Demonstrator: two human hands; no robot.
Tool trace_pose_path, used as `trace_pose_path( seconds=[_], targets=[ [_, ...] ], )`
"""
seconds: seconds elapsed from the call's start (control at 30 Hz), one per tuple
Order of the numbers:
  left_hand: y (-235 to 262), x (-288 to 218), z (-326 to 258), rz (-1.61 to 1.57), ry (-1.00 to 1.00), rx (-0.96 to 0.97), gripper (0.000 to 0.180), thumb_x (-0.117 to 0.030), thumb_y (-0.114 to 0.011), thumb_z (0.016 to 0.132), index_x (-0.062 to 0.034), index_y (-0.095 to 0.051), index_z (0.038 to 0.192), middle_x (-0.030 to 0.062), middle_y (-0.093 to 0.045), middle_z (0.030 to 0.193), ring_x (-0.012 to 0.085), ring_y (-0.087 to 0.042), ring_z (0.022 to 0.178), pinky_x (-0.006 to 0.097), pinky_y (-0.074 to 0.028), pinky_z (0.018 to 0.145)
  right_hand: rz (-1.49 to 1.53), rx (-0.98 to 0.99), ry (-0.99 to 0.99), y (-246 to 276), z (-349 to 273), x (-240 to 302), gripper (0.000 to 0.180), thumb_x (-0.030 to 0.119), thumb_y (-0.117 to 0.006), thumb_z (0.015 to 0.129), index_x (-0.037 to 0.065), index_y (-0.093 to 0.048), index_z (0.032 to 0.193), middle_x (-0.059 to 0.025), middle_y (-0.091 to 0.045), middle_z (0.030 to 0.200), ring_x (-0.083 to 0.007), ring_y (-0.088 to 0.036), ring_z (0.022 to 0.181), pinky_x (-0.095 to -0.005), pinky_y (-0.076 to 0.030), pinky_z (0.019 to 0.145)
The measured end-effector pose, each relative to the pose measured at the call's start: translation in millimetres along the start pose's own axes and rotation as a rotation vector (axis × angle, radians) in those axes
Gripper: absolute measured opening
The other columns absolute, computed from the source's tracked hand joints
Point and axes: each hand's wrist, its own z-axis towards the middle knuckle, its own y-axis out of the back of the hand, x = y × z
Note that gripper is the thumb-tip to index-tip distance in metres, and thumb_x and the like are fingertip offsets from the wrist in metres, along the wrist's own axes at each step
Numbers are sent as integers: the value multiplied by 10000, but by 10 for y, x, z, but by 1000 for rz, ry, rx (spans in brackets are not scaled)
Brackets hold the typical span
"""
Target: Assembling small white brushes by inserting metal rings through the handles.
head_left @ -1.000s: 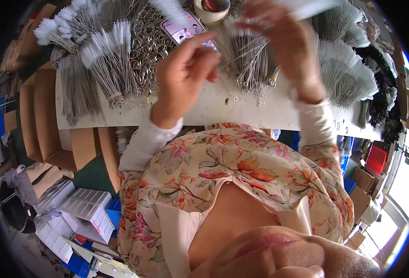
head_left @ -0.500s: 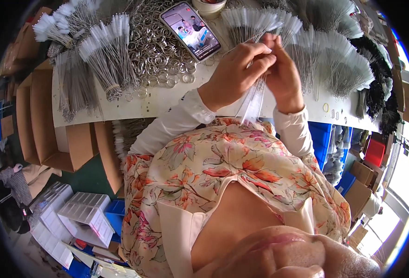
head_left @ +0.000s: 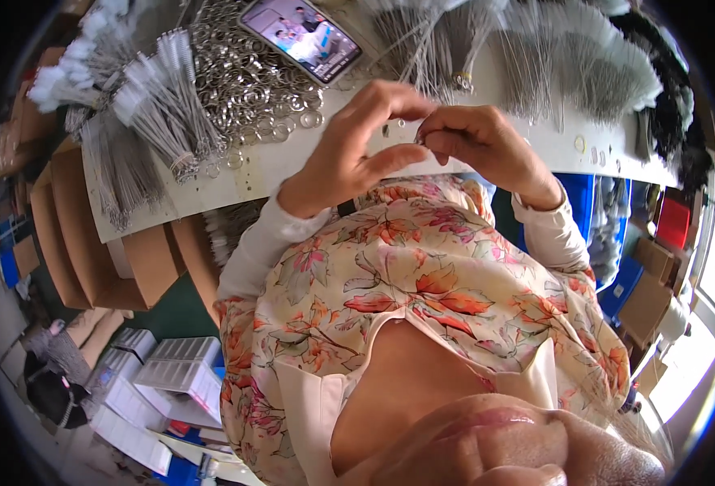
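Observation:
Over the table's front edge, my left hand (head_left: 353, 146) is open, with its thumb and fingers spread apart and nothing seen between them. My right hand (head_left: 487, 144) faces it, fingers curled into a pinch close to the left thumb tip. Whatever the pinch holds, if anything, is too small to make out. Just beyond the right hand lies a tied bundle of thin wire-stemmed brushes (head_left: 464, 50), its bound end toward me. Further wire brushes with pale bristles (head_left: 535, 69) spread to its right. Neither hand touches these brushes.
A heap of metal rings (head_left: 248, 89) covers the left middle of the white table (head_left: 236, 185), beside a phone (head_left: 300, 36) playing a video. More brush bundles (head_left: 167, 105) lie left. Black brushes (head_left: 669, 89) hang at the right edge. Cardboard boxes (head_left: 98, 235) stand below left.
My hands have come nearer to me and drawn apart. The brush bundle they held is now on the table. The left hand has opened, and the whole view has shifted slightly.

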Motion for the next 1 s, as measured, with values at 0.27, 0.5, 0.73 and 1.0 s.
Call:
trace_pose_path(
  seconds=[0.27, 0.5, 0.73, 1.0],
  targets=[
    [-147, -246, -58, 230, -198, -17, 188, -133, -716, 736, -54, -588, 848, 73, -610, 773, 217, -580, 616, 291, -467, 568, 634, 376, -416, -13, -141, -111, 212, 198, -557, 905, -4, -620, 916, 5, -581, 679, -42, -459, 541, -194, -376, 487],
    [6, 425, -220, 656, 365, -149, 178, -119, -663, 780, -48, -610, 934, 106, -636, 856, 236, -631, 724, 300, -487, 602, -1069, -144, -34, 189, -352, -359, 59, 92, -582, 823, 39, -607, 819, -55, -616, 726, -217, -612, 613, -322, -466, 532],
    [-48, 605, -228, 900, 439, 6, 170, -133, -660, 772, -39, -571, 882, 124, -598, 840, 287, -590, 697, 345, -474, 607, -737, -197, -27, 51, -310, -718, 113, 77, -602, 802, 31, -629, 901, -64, -642, 791, -217, -623, 686, -296, -479, 609],
    [136, -48, -116, -622, 628, -327, 178, -198, -510, 935, -24, -514, 894, -20, -466, 666, 29, -361, 523, 179, -310, 423, -32, -393, 132, -83, 203, -124, 132, 86, -619, 837, -21, -637, 913, -50, -627, 756, -63, -554, 655, -210, -435, 567]
  ],
)
